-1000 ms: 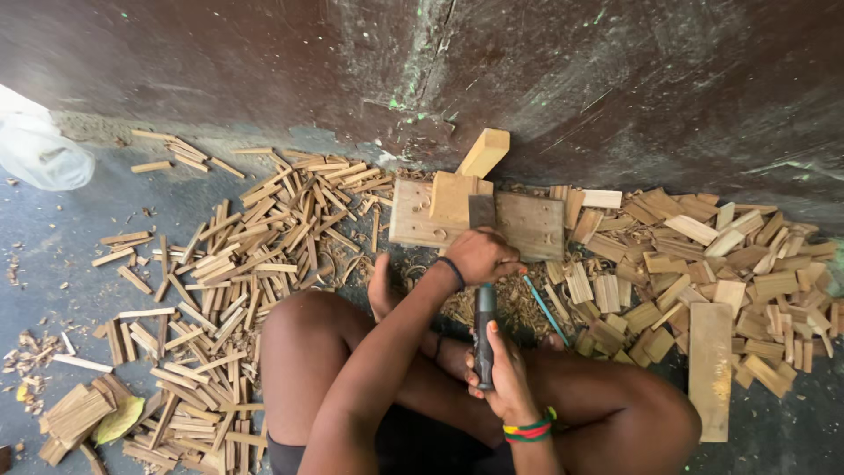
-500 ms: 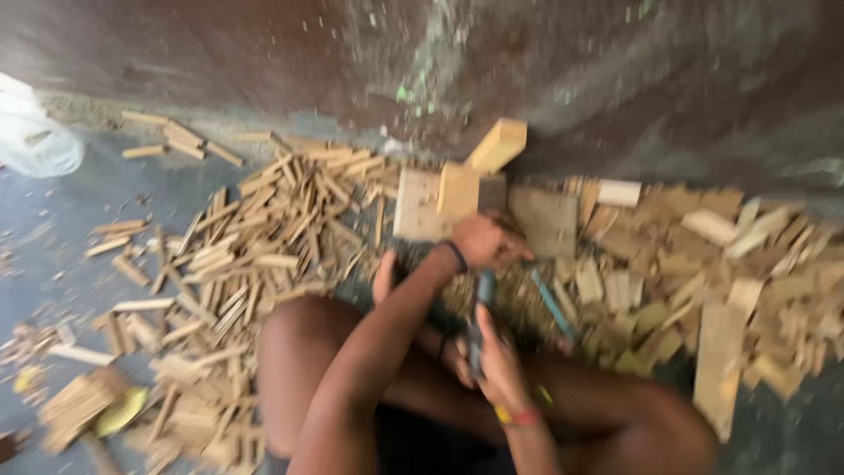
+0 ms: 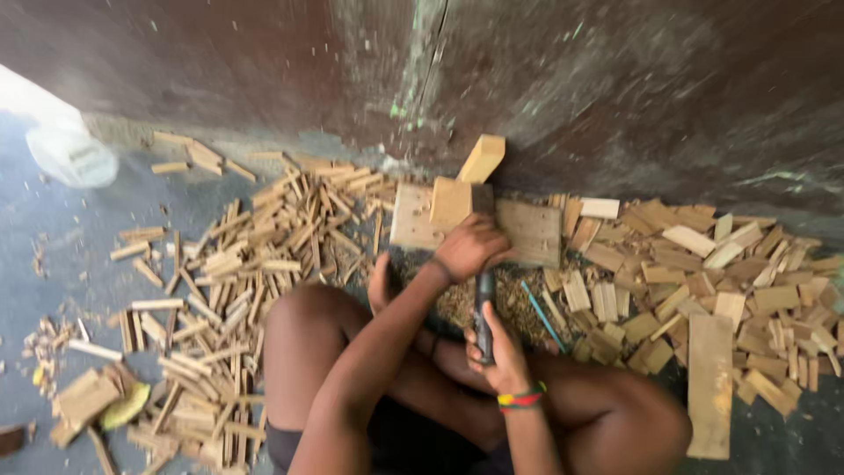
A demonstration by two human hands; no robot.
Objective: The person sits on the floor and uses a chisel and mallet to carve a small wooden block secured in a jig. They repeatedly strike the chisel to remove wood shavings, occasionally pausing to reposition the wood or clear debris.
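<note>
Nearest, the right hand (image 3: 501, 352) is wrapped tight round a dark tool handle (image 3: 483, 312). Just beyond, the left hand (image 3: 470, 248) pinches a small wood block (image 3: 450, 202) upright on a flat board (image 3: 536, 233) on the floor. Thin sticks (image 3: 255, 273) crowd the left, flat offcuts (image 3: 703, 273) the right; a stained wall (image 3: 571, 79) closes the far edge.

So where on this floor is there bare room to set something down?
Bare floor lies at far left, between the white plastic bag and the split sticks. It is crowded around the chopping board and through the offcut pile on the right.
</note>
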